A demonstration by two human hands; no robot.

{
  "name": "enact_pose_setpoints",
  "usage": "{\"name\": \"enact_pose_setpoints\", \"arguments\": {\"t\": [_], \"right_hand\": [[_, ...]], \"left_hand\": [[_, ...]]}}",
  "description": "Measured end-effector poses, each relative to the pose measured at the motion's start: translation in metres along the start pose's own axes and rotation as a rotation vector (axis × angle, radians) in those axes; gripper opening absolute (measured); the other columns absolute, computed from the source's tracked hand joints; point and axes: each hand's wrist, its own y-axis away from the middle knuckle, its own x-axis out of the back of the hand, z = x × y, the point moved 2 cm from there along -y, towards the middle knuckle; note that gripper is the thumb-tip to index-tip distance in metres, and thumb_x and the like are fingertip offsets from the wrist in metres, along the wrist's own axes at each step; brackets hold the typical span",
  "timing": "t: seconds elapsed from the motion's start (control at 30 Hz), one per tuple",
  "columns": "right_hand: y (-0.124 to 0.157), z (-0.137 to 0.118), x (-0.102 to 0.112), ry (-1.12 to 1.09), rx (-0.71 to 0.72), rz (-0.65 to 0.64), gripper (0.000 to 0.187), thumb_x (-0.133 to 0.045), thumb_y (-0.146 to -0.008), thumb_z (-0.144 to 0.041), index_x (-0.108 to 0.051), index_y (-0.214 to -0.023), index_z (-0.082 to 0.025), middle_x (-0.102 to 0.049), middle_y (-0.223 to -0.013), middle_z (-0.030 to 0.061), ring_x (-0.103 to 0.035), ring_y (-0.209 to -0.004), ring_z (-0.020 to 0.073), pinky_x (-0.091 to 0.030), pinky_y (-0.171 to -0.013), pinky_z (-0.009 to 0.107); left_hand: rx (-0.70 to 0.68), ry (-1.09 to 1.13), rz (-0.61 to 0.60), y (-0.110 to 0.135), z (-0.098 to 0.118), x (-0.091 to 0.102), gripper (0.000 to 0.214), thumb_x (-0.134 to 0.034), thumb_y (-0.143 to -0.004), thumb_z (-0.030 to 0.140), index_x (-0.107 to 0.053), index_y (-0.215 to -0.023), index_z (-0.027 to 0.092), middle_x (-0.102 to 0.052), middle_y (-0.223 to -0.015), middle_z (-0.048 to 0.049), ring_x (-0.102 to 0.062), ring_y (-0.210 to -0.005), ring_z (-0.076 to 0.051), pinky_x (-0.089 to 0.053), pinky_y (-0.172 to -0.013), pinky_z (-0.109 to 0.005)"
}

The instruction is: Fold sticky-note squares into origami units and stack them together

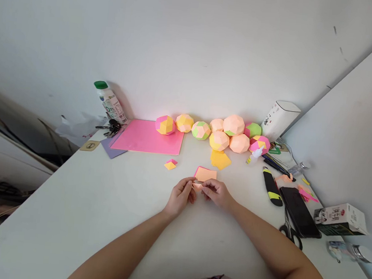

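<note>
Between my two hands is a small folded piece of peach paper point(197, 186). My left hand point(182, 192) pinches its left end, and my right hand point(216, 192) pinches the right end. Just beyond the fingers lies a stack of peach sticky notes point(206, 175) with a pink edge showing. Several yellow sticky notes point(220, 159) are spread behind it. To the left sits a small folded pink and yellow paper piece point(170, 164). The finer folds in the held paper are too small to make out.
Along the wall stand several faceted paper balls point(233, 125), some near a pink board point(146, 137). A bottle point(111, 104) stands at the back left. On the right are a glue bottle point(255, 155), a cutter point(272, 187), scissors point(291, 232), a phone point(300, 211) and a milk carton point(341, 219).
</note>
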Motion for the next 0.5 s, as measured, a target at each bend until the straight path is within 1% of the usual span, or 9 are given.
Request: {"name": "enact_pose_setpoints", "arguments": {"t": [0.1, 0.17, 0.23, 0.27, 0.3, 0.37, 0.43, 0.47, 0.5], "right_hand": [[-0.001, 0.0, 0.001, -0.046, -0.004, 0.051, 0.021, -0.056, -0.081, -0.037, -0.056, -0.081, -0.016, -0.055, -0.063, -0.0015, -0.052, -0.054, 0.011, -0.044, -0.053, 0.025], [-0.001, 0.0, 0.002, -0.074, 0.004, 0.074, 0.021, -0.056, -0.081, -0.038, -0.056, -0.082, -0.016, -0.056, -0.064, -0.0011, -0.052, -0.054, 0.0108, -0.044, -0.052, 0.025], [-0.002, 0.001, 0.003, -0.094, 0.017, 0.088, 0.021, -0.056, -0.081, -0.037, -0.056, -0.081, -0.016, -0.056, -0.065, -0.001, -0.052, -0.053, 0.0105, -0.044, -0.051, 0.025], [-0.003, 0.002, 0.004, -0.102, 0.026, 0.096, 0.021, -0.056, -0.081, -0.037, -0.055, -0.08, -0.017, -0.055, -0.064, -0.0014, -0.052, -0.052, 0.0105, -0.044, -0.051, 0.025], [-0.003, 0.002, 0.004, -0.106, 0.036, 0.105, 0.02, -0.056, -0.081, -0.037, -0.055, -0.08, -0.017, -0.055, -0.062, -0.0019, -0.051, -0.051, 0.0106, -0.044, -0.05, 0.025], [-0.003, 0.002, 0.004, -0.084, 0.05, 0.117, 0.019, -0.055, -0.081, -0.036, -0.055, -0.079, -0.017, -0.054, -0.061, -0.0024, -0.051, -0.051, 0.0108, -0.044, -0.05, 0.025], [-0.004, 0.0, 0.004, -0.013, 0.064, 0.136, 0.017, -0.055, -0.081, -0.035, -0.056, -0.079, -0.018, -0.055, -0.063, -0.0018, -0.051, -0.052, 0.0113, -0.045, -0.052, 0.025], [-0.005, -0.003, 0.003, 0.034, 0.076, 0.149, 0.016, -0.055, -0.081, -0.034, -0.056, -0.079, -0.018, -0.057, -0.066, -0.0008, -0.053, -0.055, 0.0119, -0.045, -0.054, 0.025], [-0.006, -0.007, 0.001, 0.082, 0.092, 0.164, 0.016, -0.055, -0.081, -0.033, -0.057, -0.078, -0.018, -0.058, -0.07, 0.0004, -0.054, -0.059, 0.0127, -0.046, -0.056, 0.026]], "left_hand": [[-0.031, -0.023, 0.028, 0.001, 0.0, -0.001, 0.034, -0.04, -0.087, 0.04, -0.051, -0.108, 0.016, -0.057, -0.07, -0.0009, -0.056, -0.055, -0.011, -0.046, -0.05, -0.024], [-0.09, -0.142, 0.035, 0.001, 0.0, -0.002, 0.027, -0.04, -0.087, 0.033, -0.053, -0.104, 0.017, -0.058, -0.083, -0.0043, -0.059, -0.066, -0.013, -0.049, -0.056, -0.026], [-0.232, -0.335, 0.006, 0.002, 0.0, -0.004, 0.021, -0.042, -0.086, 0.025, -0.058, -0.096, 0.017, -0.059, -0.089, -0.0066, -0.059, -0.076, -0.015, -0.051, -0.065, -0.029], [-0.337, -0.443, -0.028, 0.003, 0.0, -0.006, 0.019, -0.043, -0.084, 0.022, -0.06, -0.09, 0.017, -0.059, -0.091, -0.0075, -0.059, -0.081, -0.016, -0.051, -0.07, -0.031], [-0.444, -0.527, -0.043, 0.004, 0.0, -0.008, 0.019, -0.043, -0.084, 0.019, -0.061, -0.088, 0.016, -0.059, -0.094, -0.0089, -0.058, -0.085, -0.017, -0.05, -0.074, -0.033], [-0.612, -0.683, -0.11, 0.007, -0.002, -0.012, 0.022, -0.041, -0.083, 0.013, -0.062, -0.088, 0.016, -0.061, -0.094, -0.0094, -0.056, -0.089, -0.019, -0.049, -0.079, -0.034], [-0.724, -0.848, -0.221, 0.01, -0.005, -0.017, 0.024, -0.041, -0.08, 0.008, -0.063, -0.084, 0.017, -0.062, -0.09, -0.0082, -0.054, -0.09, -0.02, -0.048, -0.079, -0.035], [-0.757, -0.925, -0.255, 0.011, -0.006, -0.019, 0.024, -0.042, -0.078, 0.007, -0.063, -0.082, 0.017, -0.061, -0.088, -0.0085, -0.054, -0.09, -0.02, -0.048, -0.079, -0.036], [-0.776, -0.989, -0.262, 0.012, -0.008, -0.02, 0.022, -0.043, -0.077, 0.007, -0.062, -0.081, 0.016, -0.061, -0.089, -0.0093, -0.053, -0.09, -0.021, -0.048, -0.079, -0.037]]}}
